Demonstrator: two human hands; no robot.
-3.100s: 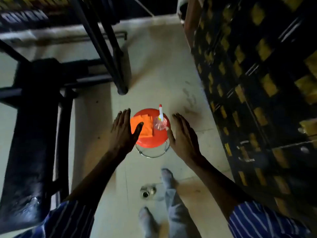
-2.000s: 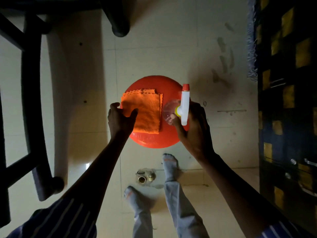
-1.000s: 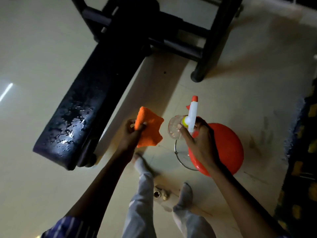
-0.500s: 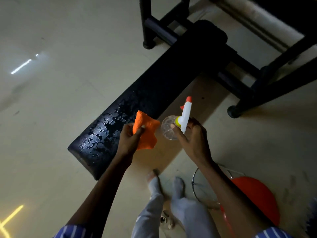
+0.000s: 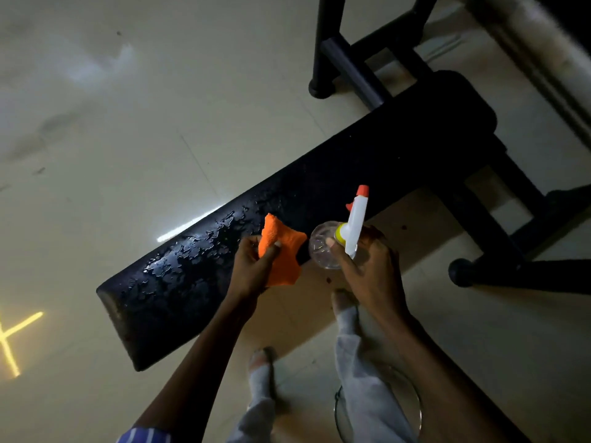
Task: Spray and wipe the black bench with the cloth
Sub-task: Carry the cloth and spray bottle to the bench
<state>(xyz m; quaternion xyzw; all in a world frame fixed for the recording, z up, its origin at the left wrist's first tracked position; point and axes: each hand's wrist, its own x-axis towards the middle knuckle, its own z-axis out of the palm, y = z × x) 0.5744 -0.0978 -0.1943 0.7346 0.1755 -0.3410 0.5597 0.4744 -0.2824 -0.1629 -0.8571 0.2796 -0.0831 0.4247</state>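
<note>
The black bench (image 5: 319,199) runs diagonally across the floor from lower left to upper right; its padded top looks worn and glistens near the lower end. My left hand (image 5: 252,270) grips an orange cloth (image 5: 279,254) just above the bench's near edge. My right hand (image 5: 367,266) holds a clear spray bottle (image 5: 323,244) with a white head and red nozzle (image 5: 362,190), which points up toward the bench.
The bench's black metal frame and legs (image 5: 499,231) stand at the right and top. A wire ring of the stool (image 5: 415,410) shows beside my feet (image 5: 262,362) on the pale tiled floor. A yellow light mark (image 5: 12,334) lies at the left edge.
Both hands lifted the cloth and spray bottle off the red stool. I turned and stepped to the bench, so the bench now lies right under my hands.
</note>
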